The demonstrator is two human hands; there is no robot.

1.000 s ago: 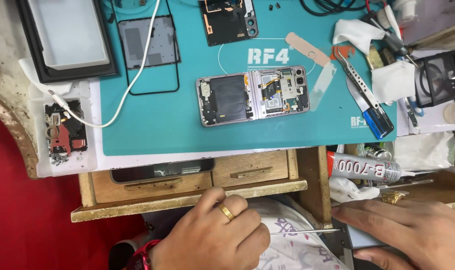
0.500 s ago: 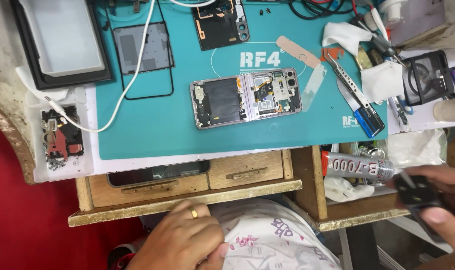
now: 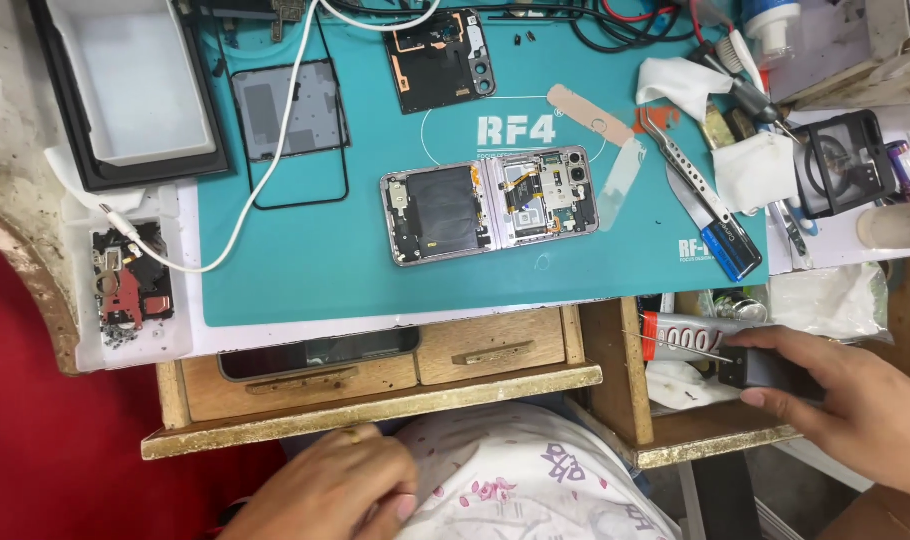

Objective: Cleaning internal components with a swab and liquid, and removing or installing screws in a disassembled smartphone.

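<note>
An opened folding phone (image 3: 490, 205) with its insides bare lies flat in the middle of a teal work mat (image 3: 375, 270). My right hand (image 3: 860, 400) reaches into an open wooden drawer (image 3: 675, 440) at the right and grips a small black box-shaped part (image 3: 750, 368), next to a glue tube (image 3: 690, 335). My left hand (image 3: 340, 490), a ring on one finger, rests low on my lap on patterned white cloth (image 3: 515, 480), fingers curled, nothing visible in it.
On the mat lie a grey back panel (image 3: 290, 110), a black frame piece (image 3: 440, 60), a white cable (image 3: 265, 170) and metal tweezers (image 3: 680, 165). A white tray (image 3: 135, 85) sits top left, a small box of parts (image 3: 130, 285) at left, and a dark phone (image 3: 320, 353) in the left drawer.
My right hand has moved from my lap up to the right drawer and taken hold of the black part. My left hand has dropped lower on the cloth.
</note>
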